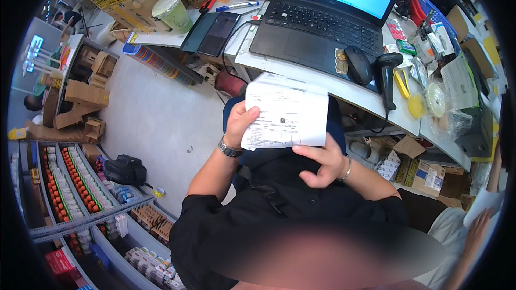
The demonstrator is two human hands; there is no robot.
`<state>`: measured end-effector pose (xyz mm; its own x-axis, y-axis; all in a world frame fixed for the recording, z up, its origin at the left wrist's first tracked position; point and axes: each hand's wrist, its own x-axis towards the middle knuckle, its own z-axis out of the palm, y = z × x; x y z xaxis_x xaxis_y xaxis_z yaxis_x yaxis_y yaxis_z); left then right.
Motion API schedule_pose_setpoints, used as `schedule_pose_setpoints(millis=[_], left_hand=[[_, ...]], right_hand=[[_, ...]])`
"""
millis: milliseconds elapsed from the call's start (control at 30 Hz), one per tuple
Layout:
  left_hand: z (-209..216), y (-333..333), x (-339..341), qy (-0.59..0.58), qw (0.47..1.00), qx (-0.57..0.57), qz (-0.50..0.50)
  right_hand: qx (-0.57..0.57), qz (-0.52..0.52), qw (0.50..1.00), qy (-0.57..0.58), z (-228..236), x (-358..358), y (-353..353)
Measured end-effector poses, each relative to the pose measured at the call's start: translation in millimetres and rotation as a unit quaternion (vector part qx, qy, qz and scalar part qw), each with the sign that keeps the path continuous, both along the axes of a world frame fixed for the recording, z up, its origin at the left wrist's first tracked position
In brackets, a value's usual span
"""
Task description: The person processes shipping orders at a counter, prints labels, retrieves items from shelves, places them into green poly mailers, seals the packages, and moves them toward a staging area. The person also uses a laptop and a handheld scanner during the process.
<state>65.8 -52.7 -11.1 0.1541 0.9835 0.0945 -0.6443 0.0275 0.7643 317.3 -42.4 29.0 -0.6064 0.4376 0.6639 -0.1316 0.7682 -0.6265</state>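
Pinched in our left hand, the printed paper sheet hung just before the laptop; our right hand supported it, fingers loose. Light, floppy, we judged: hold edges.

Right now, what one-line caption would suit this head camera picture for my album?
Left hand holds up a printed paper sheet, right hand touching its lower edge, before a white desk with an open laptop.

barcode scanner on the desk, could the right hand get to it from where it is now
Probably yes. The right hand only rests its fingers under the paper sheet, which the left hand grips. The barcode scanner stands beside the mouse at the desk edge, nothing between.
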Motion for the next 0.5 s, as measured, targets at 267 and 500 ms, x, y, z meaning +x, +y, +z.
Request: schedule_pose_setpoints(millis=[267,500], left_hand=[[1,-29,-29,0.077,0.993,0.057,0.071],[-6,-42,-22,0.189,0.977,0.077,0.068]], right_hand=[[0.101,-0.398,0.909,-0.077,6,36,98],[0.124,-0.465,0.861,-0.162,-10,43,145]])
